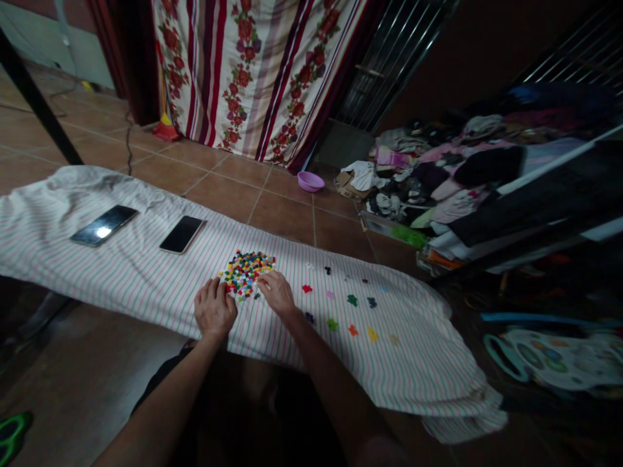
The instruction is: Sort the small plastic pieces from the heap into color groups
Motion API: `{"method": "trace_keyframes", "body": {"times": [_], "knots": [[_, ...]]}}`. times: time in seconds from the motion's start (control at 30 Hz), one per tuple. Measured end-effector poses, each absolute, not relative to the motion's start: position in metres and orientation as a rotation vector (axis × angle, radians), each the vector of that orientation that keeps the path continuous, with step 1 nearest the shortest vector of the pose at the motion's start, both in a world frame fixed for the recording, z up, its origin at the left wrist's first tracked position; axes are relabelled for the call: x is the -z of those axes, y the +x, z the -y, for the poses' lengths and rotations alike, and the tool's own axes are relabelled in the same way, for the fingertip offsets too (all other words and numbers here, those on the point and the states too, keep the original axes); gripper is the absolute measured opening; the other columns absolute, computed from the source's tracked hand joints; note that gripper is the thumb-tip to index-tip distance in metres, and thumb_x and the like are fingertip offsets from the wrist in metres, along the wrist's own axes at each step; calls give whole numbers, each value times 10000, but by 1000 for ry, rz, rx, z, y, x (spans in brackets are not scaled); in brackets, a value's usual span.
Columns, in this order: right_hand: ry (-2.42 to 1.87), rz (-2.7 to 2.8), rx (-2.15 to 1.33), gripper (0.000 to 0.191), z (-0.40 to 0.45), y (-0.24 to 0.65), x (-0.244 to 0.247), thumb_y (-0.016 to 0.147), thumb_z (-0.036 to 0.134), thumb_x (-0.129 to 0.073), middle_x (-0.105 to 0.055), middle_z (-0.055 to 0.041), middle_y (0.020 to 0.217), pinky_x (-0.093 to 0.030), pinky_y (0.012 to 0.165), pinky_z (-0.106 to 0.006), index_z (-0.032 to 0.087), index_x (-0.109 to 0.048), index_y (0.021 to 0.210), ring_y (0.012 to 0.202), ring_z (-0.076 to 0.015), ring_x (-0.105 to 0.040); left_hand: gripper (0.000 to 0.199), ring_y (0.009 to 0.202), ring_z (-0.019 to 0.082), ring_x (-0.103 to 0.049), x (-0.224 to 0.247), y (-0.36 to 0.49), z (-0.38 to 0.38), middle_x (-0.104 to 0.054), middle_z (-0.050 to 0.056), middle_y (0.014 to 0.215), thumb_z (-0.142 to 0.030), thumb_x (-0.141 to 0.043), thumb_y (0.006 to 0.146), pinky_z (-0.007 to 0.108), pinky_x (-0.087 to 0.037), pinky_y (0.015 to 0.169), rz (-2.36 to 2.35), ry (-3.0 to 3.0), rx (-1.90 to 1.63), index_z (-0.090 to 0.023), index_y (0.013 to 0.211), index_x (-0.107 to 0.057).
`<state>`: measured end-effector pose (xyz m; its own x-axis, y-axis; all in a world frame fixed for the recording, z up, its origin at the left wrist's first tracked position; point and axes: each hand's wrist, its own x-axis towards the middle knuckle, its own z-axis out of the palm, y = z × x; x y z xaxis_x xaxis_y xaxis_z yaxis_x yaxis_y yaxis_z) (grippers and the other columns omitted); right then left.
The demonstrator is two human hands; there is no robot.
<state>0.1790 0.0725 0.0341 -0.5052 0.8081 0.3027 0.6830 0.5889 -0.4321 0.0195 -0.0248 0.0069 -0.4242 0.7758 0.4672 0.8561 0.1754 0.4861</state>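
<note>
A heap of small multicoloured pieces [248, 267] lies on a striped cloth [272, 327]. My left hand [215, 308] rests palm down at the heap's lower left edge, its fingers laid out on the cloth and touching the nearest pieces. At the right edge of the heap, my right hand [277, 292] has its thumb and fingertips pinched together; whatever is between them is too small to make out. To the right of that hand sit several small single-colour clusters, among them red [306, 288], dark green [352, 300], lime green [331, 324], orange [353, 331] and yellow [372, 334].
Two phones, one with a glare spot [104, 226] and one dark [182, 234], lie on the cloth's left part. Beyond the far edge are a purple basin [310, 181], a floral curtain [253, 78] and a pile of clothes [452, 162]. A metal bar stands at far left.
</note>
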Motion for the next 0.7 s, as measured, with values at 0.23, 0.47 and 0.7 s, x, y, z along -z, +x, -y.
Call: {"method": "trace_keyframes", "body": {"times": [0.23,0.47,0.7], "knots": [[-1266,2451,-237,126,-65,164,-30,901,235,-576,-654,-60,924,-445,877,-333,229,-698,932,947,-207,-555,342,1255,299,-477,-9,20,25,-601,148,1281,-218,-456,832,470,-323,1063,2326,-1626,1092,-153,1114,-638],[-1318,2449,-224,125,-65,162,-28,903,211,-564,-646,-55,912,-444,859,-332,237,-681,940,935,-206,-548,339,1244,299,-488,-7,21,25,-603,149,1279,-220,-454,838,462,-328,1055,2313,-1614,1087,-149,1112,-640],[-1311,2461,-184,128,-64,158,-31,907,214,-559,-648,-57,905,-446,859,-335,242,-682,887,939,-211,-547,335,1228,297,-497,-5,20,25,-613,136,1257,-222,-470,822,464,-329,1040,2273,-1608,1115,-175,1106,-642]]}}
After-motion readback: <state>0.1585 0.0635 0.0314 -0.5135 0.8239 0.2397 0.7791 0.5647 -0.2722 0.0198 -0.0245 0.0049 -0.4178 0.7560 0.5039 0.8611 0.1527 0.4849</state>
